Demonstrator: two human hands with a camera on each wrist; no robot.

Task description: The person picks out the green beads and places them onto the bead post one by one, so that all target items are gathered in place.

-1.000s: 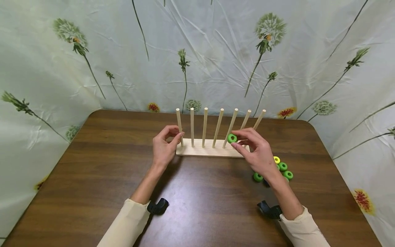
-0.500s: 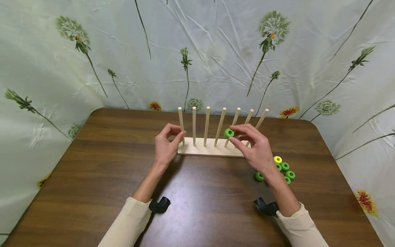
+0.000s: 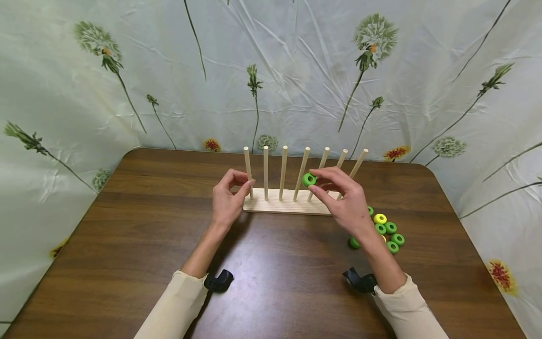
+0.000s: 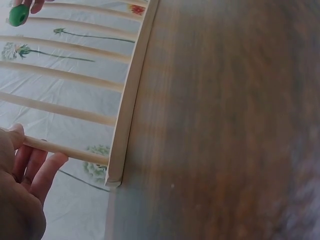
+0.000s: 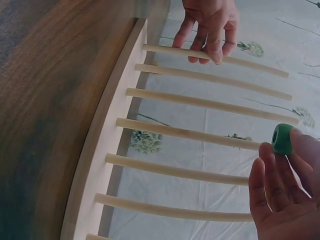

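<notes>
A pale wooden base with several upright pegs stands near the back of the table; the pegs carry no rings. My left hand pinches the leftmost peg between thumb and fingers, low on its shaft, as the left wrist view also shows. In my right hand a green ring is pinched between thumb and fingertips, its hole facing the head camera. It is held up among the pegs right of the middle, off every peg. The right hand hides the right end of the base.
Several green rings and a few yellow rings lie on the brown table to the right, partly behind the right forearm. A flowered curtain hangs behind the table's back edge.
My right hand has moved left and slightly up with the green ring, uncovering more of the loose rings. The left hand keeps its hold on the leftmost peg.
</notes>
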